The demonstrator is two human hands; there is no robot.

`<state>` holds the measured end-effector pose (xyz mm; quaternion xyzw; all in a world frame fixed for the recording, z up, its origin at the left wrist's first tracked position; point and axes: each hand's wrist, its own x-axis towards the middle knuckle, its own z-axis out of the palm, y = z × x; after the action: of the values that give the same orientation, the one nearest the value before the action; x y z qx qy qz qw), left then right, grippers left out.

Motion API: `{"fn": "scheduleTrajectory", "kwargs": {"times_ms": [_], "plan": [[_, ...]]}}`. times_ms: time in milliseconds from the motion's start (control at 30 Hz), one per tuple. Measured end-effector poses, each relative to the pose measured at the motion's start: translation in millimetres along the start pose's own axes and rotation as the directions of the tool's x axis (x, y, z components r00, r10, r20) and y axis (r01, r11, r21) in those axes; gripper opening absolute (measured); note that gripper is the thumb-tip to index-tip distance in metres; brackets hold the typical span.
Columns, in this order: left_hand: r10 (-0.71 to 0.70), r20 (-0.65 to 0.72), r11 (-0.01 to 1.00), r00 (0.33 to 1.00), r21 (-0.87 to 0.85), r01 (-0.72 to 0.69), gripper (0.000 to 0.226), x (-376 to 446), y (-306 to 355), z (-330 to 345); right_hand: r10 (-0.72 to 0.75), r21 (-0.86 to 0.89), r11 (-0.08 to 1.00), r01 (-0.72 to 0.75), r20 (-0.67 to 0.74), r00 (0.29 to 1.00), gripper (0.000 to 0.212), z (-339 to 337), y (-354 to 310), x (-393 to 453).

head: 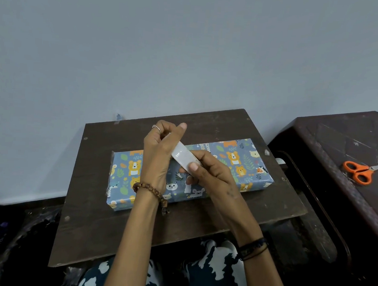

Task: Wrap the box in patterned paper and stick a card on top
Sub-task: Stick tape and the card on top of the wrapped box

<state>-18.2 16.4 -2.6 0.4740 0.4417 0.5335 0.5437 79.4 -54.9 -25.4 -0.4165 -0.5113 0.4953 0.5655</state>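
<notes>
A flat box (233, 165) wrapped in blue paper with cartoon animals lies on a dark wooden board (116, 224). Above the box both hands hold a roll of clear tape (184, 157), seen edge-on. My left hand (160, 154) curls round the roll's upper end, fingers bent over it. My right hand (210, 173) pinches the lower end with the thumb on top. No card is in view.
Orange-handled scissors (359, 172) lie on a dark plastic stool (329, 151) at the right. A pale wall (145, 51) stands right behind the board. My patterned lap (208, 274) is below the board's near edge.
</notes>
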Motion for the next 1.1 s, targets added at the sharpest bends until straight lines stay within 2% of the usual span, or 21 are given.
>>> {"fn": "scheduleTrajectory", "kwargs": {"times_ms": [67, 100, 167, 233, 333, 400, 467, 533, 600, 733, 867, 933, 1000, 1100], "plan": [[0.142, -0.057, 0.985, 0.988, 0.105, -0.136, 0.02, -7, 1, -2, 0.002, -0.007, 1.0, -0.002, -0.006, 1.0, 0.022, 1, -1, -2], [0.26, -0.061, 0.948, 0.964, 0.205, -0.243, 0.014, -10, 2, -5, -0.004, -0.002, 1.0, 0.004, -0.017, 1.0, 0.022, 2, -3, -3], [0.479, 0.043, 0.795, 0.877, 0.402, -0.454, 0.014, -18, 5, -12, -0.025, 0.023, 0.999, 0.027, -0.061, 0.998, 0.024, 2, -4, -3], [0.536, 0.203, 0.673, 0.82, 0.484, -0.559, 0.033, -25, 4, -18, -0.039, 0.065, 0.997, 0.046, -0.107, 0.994, 0.028, 2, -6, -1], [0.48, 0.309, 0.639, 0.821, 0.518, -0.569, 0.06, -31, -1, -22, -0.036, 0.057, 0.997, 0.043, -0.119, 0.992, 0.033, 5, -8, -2], [0.402, 0.284, 0.714, 0.87, 0.498, -0.493, 0.07, -32, -1, -25, -0.039, 0.03, 0.999, 0.042, -0.108, 0.993, 0.029, 7, -9, -5], [0.265, 0.259, 0.815, 0.929, 0.454, -0.359, 0.08, -29, 1, -28, -0.054, -0.058, 0.997, 0.049, -0.087, 0.995, 0.026, 5, -10, -6], [0.141, 0.273, 0.888, 0.952, 0.391, -0.244, 0.085, -27, 1, -33, -0.069, -0.161, 0.985, 0.06, -0.05, 0.996, 0.018, 2, -9, -8], [0.058, 0.305, 0.928, 0.951, 0.335, -0.164, 0.084, -24, 2, -38, -0.077, -0.197, 0.978, 0.067, -0.043, 0.996, 0.018, 0, -9, -10], [-0.071, 0.405, 0.945, 0.912, 0.32, -0.068, 0.094, -19, 1, -44, -0.125, -0.247, 0.962, 0.118, -0.014, 0.992, 0.016, -2, -10, -10], [-0.034, 0.393, 0.918, 0.919, 0.376, -0.127, 0.091, -22, 3, -45, -0.125, -0.235, 0.965, 0.119, -0.012, 0.992, 0.021, -6, -3, -8], [0.054, 0.375, 0.844, 0.925, 0.478, -0.244, 0.092, -26, 4, -41, -0.105, -0.192, 0.977, 0.094, -0.046, 0.993, 0.023, -4, -5, -8], [0.155, 0.402, 0.737, 0.902, 0.561, -0.377, 0.089, -29, 2, -34, -0.067, -0.16, 0.986, 0.051, -0.097, 0.993, 0.027, 4, -7, -7], [0.214, 0.425, 0.68, 0.879, 0.582, -0.447, 0.087, -32, -3, -26, -0.079, -0.195, 0.979, 0.051, -0.141, 0.987, 0.021, 17, -8, -3]]}}
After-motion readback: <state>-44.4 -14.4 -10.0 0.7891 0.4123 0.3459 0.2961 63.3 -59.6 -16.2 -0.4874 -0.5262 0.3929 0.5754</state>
